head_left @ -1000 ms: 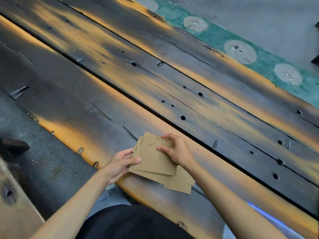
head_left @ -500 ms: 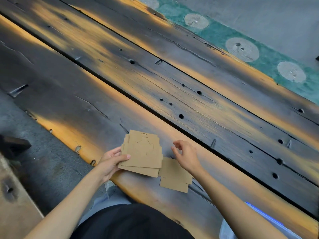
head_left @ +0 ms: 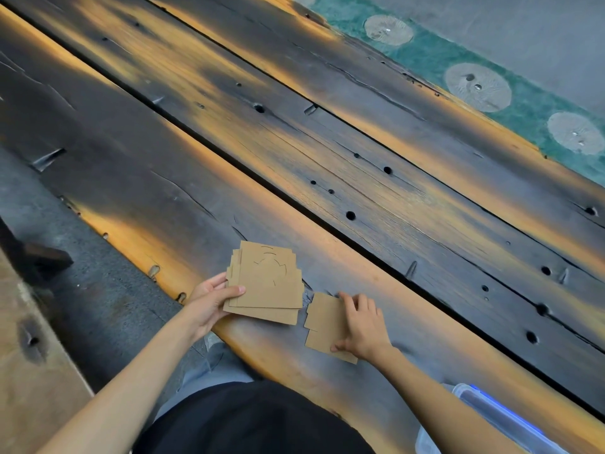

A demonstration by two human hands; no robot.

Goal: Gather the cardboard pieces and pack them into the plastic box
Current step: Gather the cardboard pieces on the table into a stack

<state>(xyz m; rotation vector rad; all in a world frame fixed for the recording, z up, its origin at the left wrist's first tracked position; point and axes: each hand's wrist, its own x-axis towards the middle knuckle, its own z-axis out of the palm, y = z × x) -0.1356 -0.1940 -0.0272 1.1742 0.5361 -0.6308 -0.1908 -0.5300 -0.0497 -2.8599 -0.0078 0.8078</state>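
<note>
A fanned stack of brown cardboard pieces (head_left: 266,283) is held by my left hand (head_left: 209,298), thumb on top near the stack's lower left corner. To its right, two more cardboard pieces (head_left: 324,324) lie overlapped on the dark wooden table (head_left: 360,178). My right hand (head_left: 363,326) rests on their right side, fingers at the top edge and thumb at the bottom edge. The clear plastic box (head_left: 484,417) with a blue-trimmed rim shows at the bottom right, partly hidden by my right forearm.
The table is made of long scorched planks with holes and gaps between them. Its near edge runs diagonally past my left hand. A green patterned strip (head_left: 465,70) borders the far side. A wooden bench (head_left: 29,355) and grey floor lie to the left.
My left hand has drawn the main stack away to the left. My right hand let go of it and came down onto the two pieces left on the table.
</note>
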